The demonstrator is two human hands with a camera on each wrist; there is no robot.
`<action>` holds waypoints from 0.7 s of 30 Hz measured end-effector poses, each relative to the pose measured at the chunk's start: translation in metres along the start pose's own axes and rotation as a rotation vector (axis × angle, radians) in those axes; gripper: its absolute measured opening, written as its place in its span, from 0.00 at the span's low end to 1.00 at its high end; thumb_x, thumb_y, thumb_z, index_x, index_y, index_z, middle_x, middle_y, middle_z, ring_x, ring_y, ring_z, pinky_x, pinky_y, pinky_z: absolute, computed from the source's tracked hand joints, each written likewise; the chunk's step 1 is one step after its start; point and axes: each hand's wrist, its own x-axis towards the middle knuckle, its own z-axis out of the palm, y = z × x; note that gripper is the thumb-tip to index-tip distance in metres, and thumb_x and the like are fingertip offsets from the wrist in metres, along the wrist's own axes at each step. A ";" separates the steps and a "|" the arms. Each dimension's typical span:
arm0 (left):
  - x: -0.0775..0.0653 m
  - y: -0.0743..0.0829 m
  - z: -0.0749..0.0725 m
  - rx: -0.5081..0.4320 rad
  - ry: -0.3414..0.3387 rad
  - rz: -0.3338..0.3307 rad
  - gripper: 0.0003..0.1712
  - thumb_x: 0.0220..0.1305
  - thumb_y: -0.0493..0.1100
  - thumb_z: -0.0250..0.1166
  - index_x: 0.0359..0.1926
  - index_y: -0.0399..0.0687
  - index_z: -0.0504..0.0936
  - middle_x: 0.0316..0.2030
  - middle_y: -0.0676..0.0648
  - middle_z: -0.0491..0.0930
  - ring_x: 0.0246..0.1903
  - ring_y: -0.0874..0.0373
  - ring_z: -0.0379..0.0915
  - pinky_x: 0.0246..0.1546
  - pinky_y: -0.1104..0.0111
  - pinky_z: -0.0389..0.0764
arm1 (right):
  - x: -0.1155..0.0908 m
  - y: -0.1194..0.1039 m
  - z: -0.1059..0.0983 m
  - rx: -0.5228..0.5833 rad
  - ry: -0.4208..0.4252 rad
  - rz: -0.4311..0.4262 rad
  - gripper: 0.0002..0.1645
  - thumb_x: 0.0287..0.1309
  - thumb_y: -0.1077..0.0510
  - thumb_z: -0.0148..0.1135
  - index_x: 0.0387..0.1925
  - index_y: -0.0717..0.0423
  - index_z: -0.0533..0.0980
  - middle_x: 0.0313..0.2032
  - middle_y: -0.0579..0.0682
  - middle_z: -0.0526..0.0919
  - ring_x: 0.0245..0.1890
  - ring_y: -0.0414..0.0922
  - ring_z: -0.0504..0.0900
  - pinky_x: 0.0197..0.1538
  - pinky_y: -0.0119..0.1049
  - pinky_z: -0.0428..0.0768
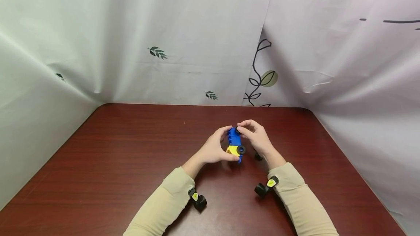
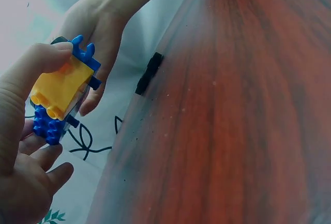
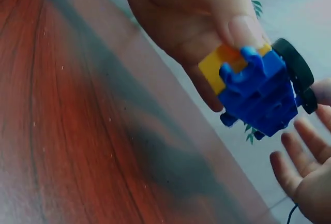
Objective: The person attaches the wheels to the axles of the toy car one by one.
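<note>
A toy car of building blocks [image 1: 234, 140], blue with a yellow block [image 2: 63, 87] at one end, is held up over the table. My left hand [image 1: 213, 148] grips it by its two ends, the thumb on the yellow end. One black wheel [image 1: 241, 149] sits on the side facing right. At the far end of that side, my right hand [image 1: 259, 139] pinches a second black wheel [image 3: 309, 101] against the car between thumb and fingers. Bare blue pegs [image 3: 227, 119] stick out on the opposite side. A forked blue piece [image 3: 245, 71] projects beside the left thumb.
Black wheels [image 1: 258, 156] lie on the brown wooden table [image 1: 131, 148] near my right wrist, partly hidden by it. Small black cameras [image 1: 198, 202] are strapped to both sleeves. A pale printed curtain [image 1: 197, 39] hangs along the table's back and sides.
</note>
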 end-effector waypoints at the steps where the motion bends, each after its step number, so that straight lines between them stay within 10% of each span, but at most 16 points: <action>1: 0.000 0.001 0.000 0.003 0.005 0.007 0.58 0.41 0.50 0.78 0.70 0.43 0.56 0.66 0.43 0.62 0.66 0.52 0.62 0.65 0.61 0.66 | 0.000 -0.001 0.000 0.018 -0.013 0.035 0.23 0.63 0.51 0.58 0.52 0.64 0.71 0.54 0.58 0.76 0.46 0.40 0.79 0.53 0.45 0.80; 9: -0.001 0.002 0.003 -0.004 0.029 0.062 0.58 0.41 0.47 0.79 0.70 0.42 0.55 0.66 0.43 0.62 0.66 0.53 0.62 0.65 0.62 0.65 | -0.002 -0.004 0.001 0.161 -0.144 0.242 0.31 0.67 0.43 0.50 0.65 0.54 0.65 0.60 0.60 0.72 0.44 0.46 0.82 0.44 0.41 0.83; 21: 0.000 0.002 0.002 0.070 0.064 0.090 0.59 0.40 0.50 0.79 0.72 0.46 0.56 0.65 0.45 0.63 0.64 0.54 0.63 0.63 0.60 0.69 | -0.003 -0.007 0.004 0.243 -0.118 0.224 0.29 0.66 0.44 0.52 0.60 0.59 0.69 0.52 0.51 0.78 0.45 0.45 0.80 0.47 0.43 0.82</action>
